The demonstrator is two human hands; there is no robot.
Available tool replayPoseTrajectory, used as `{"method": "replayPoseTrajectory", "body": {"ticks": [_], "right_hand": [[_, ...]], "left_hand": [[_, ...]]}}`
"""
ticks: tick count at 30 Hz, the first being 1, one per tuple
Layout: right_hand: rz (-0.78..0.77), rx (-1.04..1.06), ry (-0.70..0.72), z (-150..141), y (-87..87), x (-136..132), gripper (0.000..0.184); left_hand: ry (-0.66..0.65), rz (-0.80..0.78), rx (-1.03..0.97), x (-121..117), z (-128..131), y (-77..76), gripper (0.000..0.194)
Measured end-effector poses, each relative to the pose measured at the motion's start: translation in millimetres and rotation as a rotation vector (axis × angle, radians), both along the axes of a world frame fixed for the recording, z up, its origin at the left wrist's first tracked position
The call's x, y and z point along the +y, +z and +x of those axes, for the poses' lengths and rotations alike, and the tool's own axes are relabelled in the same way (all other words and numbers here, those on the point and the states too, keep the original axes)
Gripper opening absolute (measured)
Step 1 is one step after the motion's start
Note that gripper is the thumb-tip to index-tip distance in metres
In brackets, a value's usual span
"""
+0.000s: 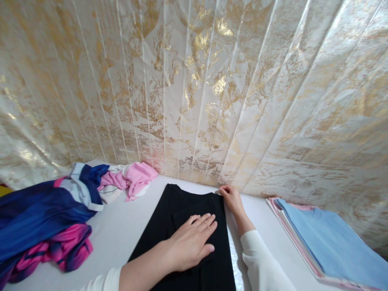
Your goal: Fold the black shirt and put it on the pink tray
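A black shirt point(151, 234) lies in front of me, its sides folded in and its neckline edge at the far end. My left hand point(194, 240) rests flat on the middle of it, palm down, with fingers stretched out and the thumb apart. At the shirt's far right corner, my right hand point(232, 198) has its fingertips pinched together on the fabric. A strip of shiny silver material point(235, 250) shows along the shirt's right edge, partly covered by my right forearm.
To the left are a loose heap of dark blue clothing point(45, 210), a pink and navy garment point(69, 244) and a pink piece point(141, 178). A stack of folded clothes with a light blue top piece point(336, 242) lies right. Behind the white surface point(112, 242) rises a gold-patterned curtain point(194, 89).
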State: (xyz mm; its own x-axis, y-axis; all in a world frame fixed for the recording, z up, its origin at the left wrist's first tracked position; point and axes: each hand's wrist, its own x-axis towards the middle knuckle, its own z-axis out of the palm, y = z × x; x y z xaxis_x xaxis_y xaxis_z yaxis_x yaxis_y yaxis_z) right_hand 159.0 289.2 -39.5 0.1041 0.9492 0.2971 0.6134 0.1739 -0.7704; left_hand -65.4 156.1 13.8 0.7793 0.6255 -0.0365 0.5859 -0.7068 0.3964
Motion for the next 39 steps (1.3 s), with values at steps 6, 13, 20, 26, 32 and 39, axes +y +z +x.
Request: {"method": "replayPoseTrajectory", "body": {"ticks": [6, 13, 20, 26, 32, 39], "right_hand": [[-0.023, 0.055, 0.009, 9.7, 6.9, -5.8, 0.040], [-0.075, 0.033, 0.138, 18.8, 10.8, -14.0, 0.041], [-0.029, -0.045, 0.276, 16.9, 11.2, -16.4, 0.029], [0.011, -0.139, 0.253, 12.4, 7.5, -12.2, 0.026], [0.027, -0.238, 0.213, 8.7, 9.3, -15.3, 0.020], [0.020, -0.339, 0.194, 6.5, 13.5, -18.0, 0.018]], "left_hand": [[0.001, 0.018, -0.018, 0.2, -0.7, -1.8, 0.056], [-0.005, 0.023, -0.016, 0.7, -1.1, -4.3, 0.057], [-0.008, 0.020, -0.028, 2.1, -1.3, -6.6, 0.057], [-0.004, 0.018, -0.019, 2.0, -0.4, -7.2, 0.057], [-0.010, 0.043, -0.056, 2.0, -1.6, -7.8, 0.053], [0.100, 0.007, -0.022, 14.9, -15.3, -1.6, 0.056]]}}
